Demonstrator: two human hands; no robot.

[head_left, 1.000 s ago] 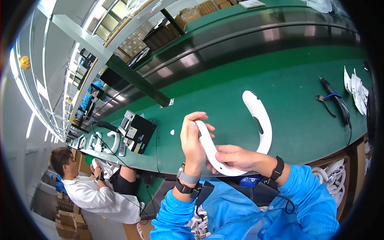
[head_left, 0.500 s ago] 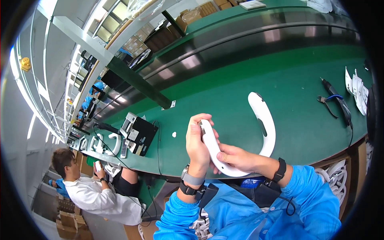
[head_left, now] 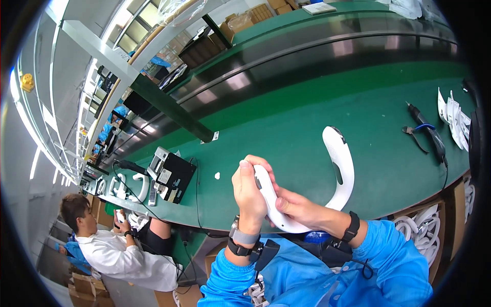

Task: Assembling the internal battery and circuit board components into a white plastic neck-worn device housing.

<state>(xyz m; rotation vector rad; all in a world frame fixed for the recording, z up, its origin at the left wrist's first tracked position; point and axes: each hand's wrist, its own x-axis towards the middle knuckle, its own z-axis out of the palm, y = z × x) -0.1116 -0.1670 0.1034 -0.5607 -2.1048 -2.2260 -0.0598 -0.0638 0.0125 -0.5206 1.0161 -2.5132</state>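
Over the near edge of the green surface (head_left: 307, 123), at about 6 o'clock in the view, both hands hold a white U-shaped neckband (head_left: 343, 169) up in the air. Left hand (head_left: 249, 192) has its grip closed around one end of the neckband, fingers wrapped over the tip, wrist upright with a watch and a dark strap below it. Right hand (head_left: 298, 207) has its grip closed on the lower curve of the same neckband, thumb pressed on its inner side; the other arm of the neckband rises free toward 1 o'clock. Both sleeves are bright blue.

At 3 o'clock on the surface lie a dark screwdriver-like tool (head_left: 428, 132) with a cable, blue-handled pliers (head_left: 415, 134) just beside it, and white scraps (head_left: 452, 120) near the rim. At 9 o'clock stands a black and grey box device (head_left: 171, 174), with more white neckbands (head_left: 123, 185) beyond it. At 8 o'clock a seated person in a white shirt (head_left: 123, 256) works at the same surface
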